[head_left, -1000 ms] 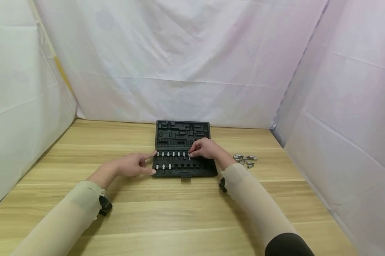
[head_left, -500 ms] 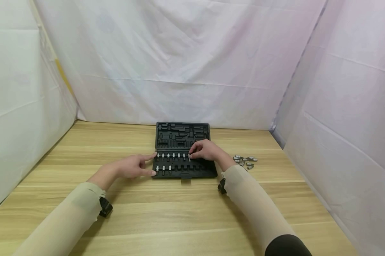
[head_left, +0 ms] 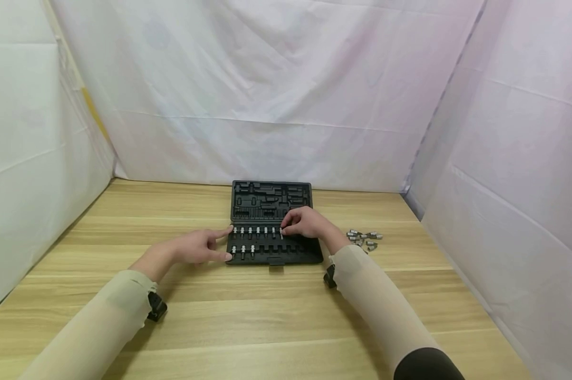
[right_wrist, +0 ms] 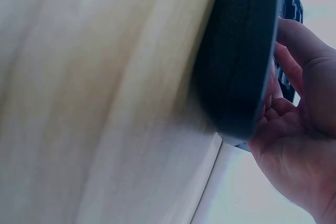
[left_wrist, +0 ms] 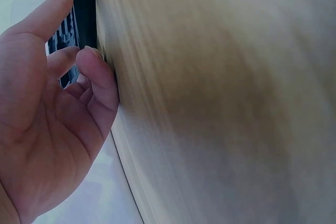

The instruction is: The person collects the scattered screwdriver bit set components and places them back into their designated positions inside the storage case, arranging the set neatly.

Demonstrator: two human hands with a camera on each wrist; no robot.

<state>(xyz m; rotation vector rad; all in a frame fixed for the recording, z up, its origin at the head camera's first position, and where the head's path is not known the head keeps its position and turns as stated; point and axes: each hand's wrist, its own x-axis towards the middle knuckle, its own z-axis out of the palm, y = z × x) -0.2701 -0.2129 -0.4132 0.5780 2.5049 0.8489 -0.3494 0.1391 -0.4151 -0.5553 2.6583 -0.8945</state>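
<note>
A black socket case (head_left: 295, 257) lies unfolded on the wooden table in the head view. Short bit sockets with silver heads and dark shafts fill part of two rows in its near half. My left hand (head_left: 195, 246) rests at the case's left side, index fingertip by the far end and thumb on the near corner. With thumb and forefinger, my right hand (head_left: 307, 221) pinches a bit socket (head_left: 281, 232) at the right end of the filled part of the back row. In the right wrist view, the case wall hides those fingertips.
A loose pile of several bit sockets (head_left: 364, 237) lies on the table to the right of the case, beside my right wrist. Behind stands the case's moulded lid (head_left: 271, 198). White sheets (head_left: 266, 79) hang around the table (head_left: 247, 316).
The head view has shifted very slightly since one second ago. Both hands stay at the same places on the case, and the bit socket stays between the right fingers.
</note>
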